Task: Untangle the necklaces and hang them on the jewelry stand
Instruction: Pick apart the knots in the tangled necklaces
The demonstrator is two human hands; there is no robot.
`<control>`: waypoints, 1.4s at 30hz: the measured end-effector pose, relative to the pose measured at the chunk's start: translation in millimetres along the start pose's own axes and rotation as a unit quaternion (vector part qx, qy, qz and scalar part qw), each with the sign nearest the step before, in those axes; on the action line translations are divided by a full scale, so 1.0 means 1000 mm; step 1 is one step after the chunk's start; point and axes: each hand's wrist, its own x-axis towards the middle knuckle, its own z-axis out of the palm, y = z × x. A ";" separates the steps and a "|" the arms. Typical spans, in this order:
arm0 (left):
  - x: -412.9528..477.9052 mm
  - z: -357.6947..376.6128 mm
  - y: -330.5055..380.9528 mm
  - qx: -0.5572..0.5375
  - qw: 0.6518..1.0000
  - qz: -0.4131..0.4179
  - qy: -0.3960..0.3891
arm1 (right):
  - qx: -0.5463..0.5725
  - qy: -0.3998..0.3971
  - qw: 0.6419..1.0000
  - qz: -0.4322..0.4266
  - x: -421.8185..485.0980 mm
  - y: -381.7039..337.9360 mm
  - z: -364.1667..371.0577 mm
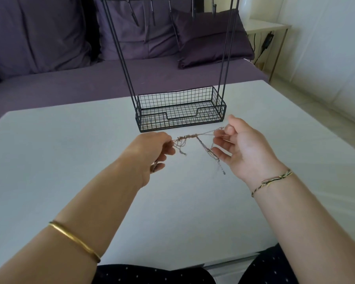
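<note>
Your left grip [150, 151] is closed in a pinch on one end of the tangled necklaces [188, 137]. Your right grip [246, 148] curls round the strands at the other end. The knot is stretched between them over the counter [70, 144], just in front of the jewelry stand [180, 111]. Pulling harder would likely tighten it, so slacken off, pick one dangling tail and feed it back through the knot.
</note>
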 end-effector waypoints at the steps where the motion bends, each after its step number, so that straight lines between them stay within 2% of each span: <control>1: 0.001 0.002 0.000 -0.012 1.000 -0.006 0.007 | 0.015 -0.010 1.000 0.007 0.000 0.000 0.000; 7: 0.007 0.003 0.001 -0.102 0.992 -0.003 0.075 | 0.051 -0.049 0.997 0.017 -0.005 0.003 0.004; 10: 0.004 0.006 0.005 -0.198 0.978 0.023 0.060 | 0.084 -0.059 0.994 0.026 -0.007 0.005 0.010; 15: 0.001 0.006 0.009 -0.214 0.974 0.049 0.052 | 0.089 -0.103 0.990 0.047 -0.010 0.004 0.010; 18: 0.000 0.000 0.009 -0.163 0.986 0.035 0.015 | 0.047 -0.123 0.991 0.026 -0.009 0.003 0.007; 21: -0.002 -0.006 0.009 -0.031 0.996 0.072 -0.031 | 0.016 -0.123 0.992 0.000 -0.009 0.000 0.006; 23: -0.004 -0.009 0.009 0.065 0.990 0.110 -0.051 | 0.015 -0.119 0.993 -0.006 -0.009 -0.002 0.005; 26: -0.006 -0.009 0.008 0.137 0.977 0.145 -0.071 | 0.013 -0.111 0.994 -0.008 -0.010 -0.004 0.003; 32: -0.008 -0.006 0.008 0.090 0.988 0.113 -0.046 | -0.033 -0.130 0.991 -0.023 -0.014 -0.004 0.004; 37: -0.011 0.002 0.010 -0.058 0.990 0.106 -0.076 | -0.103 -0.137 0.983 -0.067 -0.016 0.000 0.008; 39: -0.012 0.004 0.010 -0.049 0.989 0.110 -0.089 | -0.110 -0.139 0.982 -0.070 -0.017 0.001 0.008; 42: -0.012 0.005 0.007 0.040 0.986 0.137 -0.089 | -0.117 -0.145 0.980 -0.073 -0.017 0.001 0.006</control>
